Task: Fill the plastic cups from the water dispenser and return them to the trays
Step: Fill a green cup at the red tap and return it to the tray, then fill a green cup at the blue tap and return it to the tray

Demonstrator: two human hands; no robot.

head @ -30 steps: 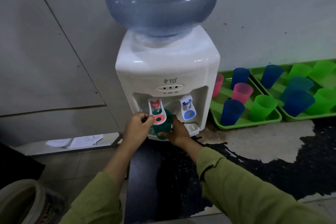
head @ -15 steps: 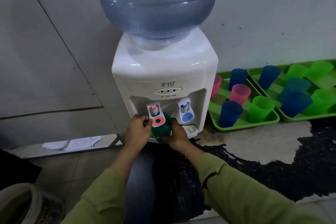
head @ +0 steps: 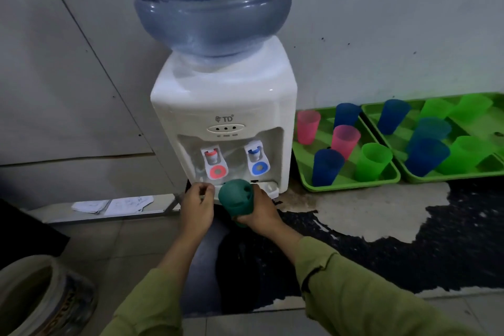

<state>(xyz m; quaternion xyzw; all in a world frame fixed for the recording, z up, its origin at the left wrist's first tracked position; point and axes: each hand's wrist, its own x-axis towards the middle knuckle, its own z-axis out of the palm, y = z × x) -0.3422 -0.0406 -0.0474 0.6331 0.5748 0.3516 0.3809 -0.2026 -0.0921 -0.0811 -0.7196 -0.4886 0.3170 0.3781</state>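
Right hand (head: 262, 216) grips the green cup (head: 236, 200) upright (mouth up); left hand (head: 197, 210) curled, empty.

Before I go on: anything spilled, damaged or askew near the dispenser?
The black surface covering is worn away to a large pale patch before the left green tray, with a brownish stain by the water dispenser's base. The dark green cup shows no spill.
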